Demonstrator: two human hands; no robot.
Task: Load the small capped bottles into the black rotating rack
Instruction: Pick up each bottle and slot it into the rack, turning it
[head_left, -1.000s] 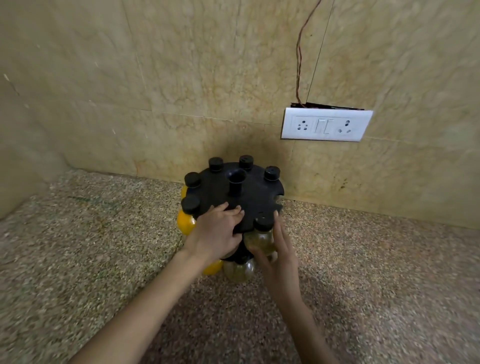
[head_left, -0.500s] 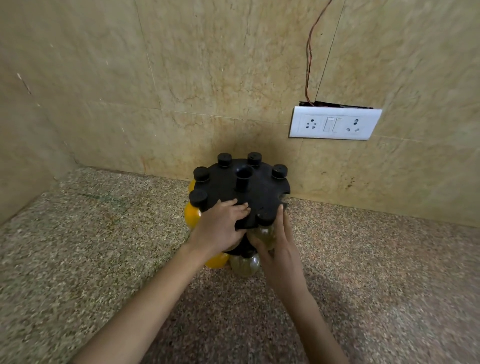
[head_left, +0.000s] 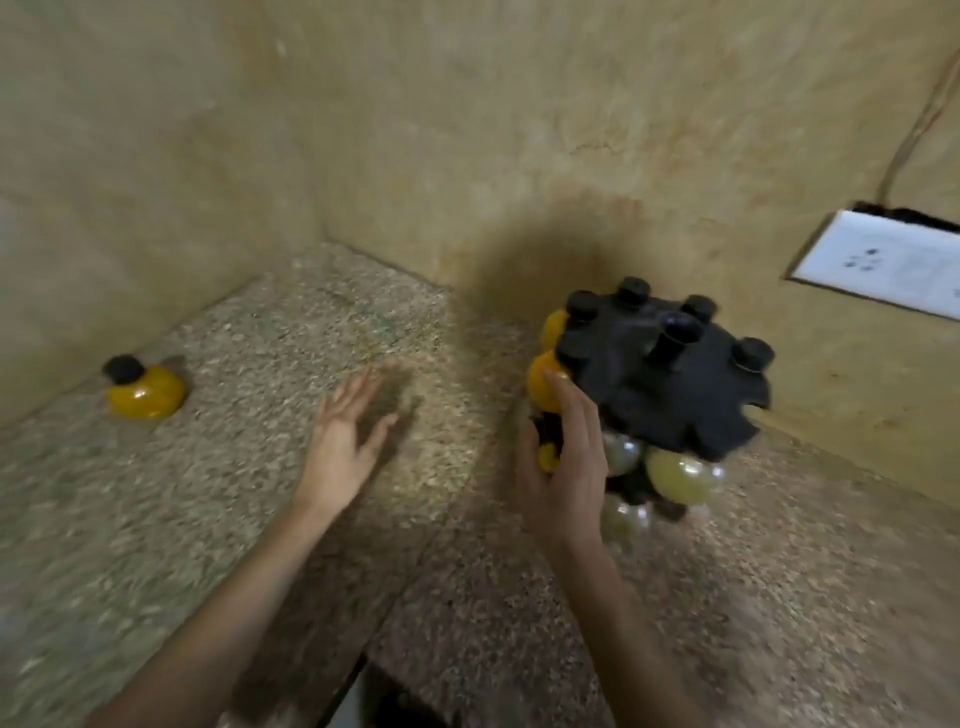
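Note:
The black rotating rack (head_left: 660, 384) stands at the right on the speckled counter, with several black-capped bottles hanging in its slots, some yellow, some pale. My right hand (head_left: 566, 457) lies against the rack's left side, fingers flat on a yellow bottle (head_left: 540, 387) and the lower tier. One loose yellow bottle with a black cap (head_left: 145, 392) sits on the counter at the far left by the side wall. My left hand (head_left: 345, 436) hovers open over the counter between the rack and that bottle, holding nothing. The frame is blurred.
Tiled walls meet in a corner behind the counter (head_left: 322, 364). A white switch and socket plate (head_left: 883, 265) hangs on the back wall at right, with a wire running up from it. The counter's front edge shows a dark gap (head_left: 374, 696) at the bottom.
The view has swung left, bringing the loose yellow bottle into sight. My left hand has come off the rack top and moved left, open. My right hand has shifted to the rack's left side.

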